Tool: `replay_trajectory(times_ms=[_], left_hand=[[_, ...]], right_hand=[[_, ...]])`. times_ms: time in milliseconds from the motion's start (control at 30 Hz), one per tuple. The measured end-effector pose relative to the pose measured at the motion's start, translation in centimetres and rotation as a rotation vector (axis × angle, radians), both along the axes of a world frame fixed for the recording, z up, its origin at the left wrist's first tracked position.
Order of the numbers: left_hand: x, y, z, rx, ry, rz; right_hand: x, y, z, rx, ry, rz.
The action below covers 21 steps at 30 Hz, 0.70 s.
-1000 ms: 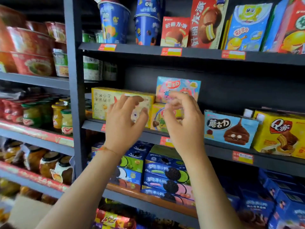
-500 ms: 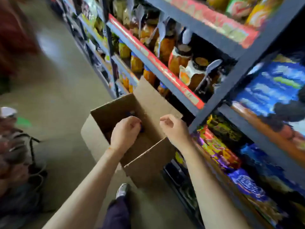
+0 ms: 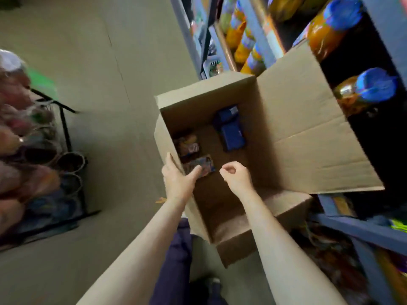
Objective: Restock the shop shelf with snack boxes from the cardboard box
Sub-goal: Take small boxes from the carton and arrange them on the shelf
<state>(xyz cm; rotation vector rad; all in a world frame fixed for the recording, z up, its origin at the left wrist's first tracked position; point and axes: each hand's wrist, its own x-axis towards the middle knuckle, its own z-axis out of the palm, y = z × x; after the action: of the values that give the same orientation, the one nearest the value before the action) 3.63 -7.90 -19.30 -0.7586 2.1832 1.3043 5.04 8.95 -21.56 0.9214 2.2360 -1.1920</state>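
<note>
An open cardboard box stands on the floor beside the shop shelf. Inside it lie two dark blue snack boxes, a brown patterned pack and a colourful snack box near the left wall. My left hand rests at the box's left rim, thumb on the outer edge and fingers lying over the colourful snack box; the grip is not clear. Over the box's inside hovers my right hand, fingers loosely curled and holding nothing.
Bottles with blue caps and orange jars fill the shelf behind the box's raised flap. A black wire rack with bagged goods stands on the floor at the left. My leg and shoe are just below the box.
A second ago both hands were up at the shelf by the snack boxes. The view has dropped to the floor, and both hands have come down into the cardboard box.
</note>
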Motion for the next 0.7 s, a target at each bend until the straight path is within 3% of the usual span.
replay_trajectory(times_ms=[233, 533, 700], left_hand=[[-0.7, 1.4, -3.8, 0.054, 0.017, 0.224], [0.3, 0.4, -5.8, 0.091, 0.170, 0.298], [0.4, 1.2, -5.6, 0.083, 0.184, 0.291]], right_hand=[[-3.4, -1.2, -9.9, -0.065, -0.284, -0.066], [-4.1, -3.4, -18.5, -0.219, -0.339, -0.122], [-4.3, -2.6, -19.2, 0.098, -0.384, 0.036]])
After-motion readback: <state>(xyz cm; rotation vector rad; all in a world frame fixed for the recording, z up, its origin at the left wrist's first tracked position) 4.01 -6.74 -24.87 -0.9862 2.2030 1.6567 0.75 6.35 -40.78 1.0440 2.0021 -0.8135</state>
